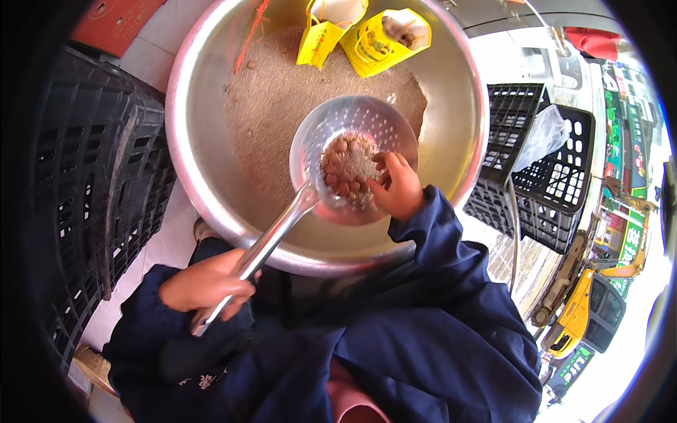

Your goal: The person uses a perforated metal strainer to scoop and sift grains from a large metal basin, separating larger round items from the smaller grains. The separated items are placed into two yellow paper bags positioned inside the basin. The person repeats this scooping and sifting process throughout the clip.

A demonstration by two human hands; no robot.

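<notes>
My left hand [211,288] grips the metal handle of a perforated skimmer [312,137], its bowl held over a large round metal basin [211,201]. Several round brown nuts or balls [342,187] and some coarse grains lie in the skimmer. At the right side of its bowl is my right hand [396,185], fingers curled over the contents; whether it holds a piece cannot be told. Brown granular material [275,106] covers much of the basin's bottom. Two yellow paper bags, one upright [317,45] and one tilted [370,55], stand at the far side with brown pieces inside.
Black plastic crates [79,158] stand close on the left, and more crates [576,206] with a clear plastic bag [545,132] are on the right. A red string [248,39] hangs at the basin's far left. A yellow excavator [582,301] is outside at the right.
</notes>
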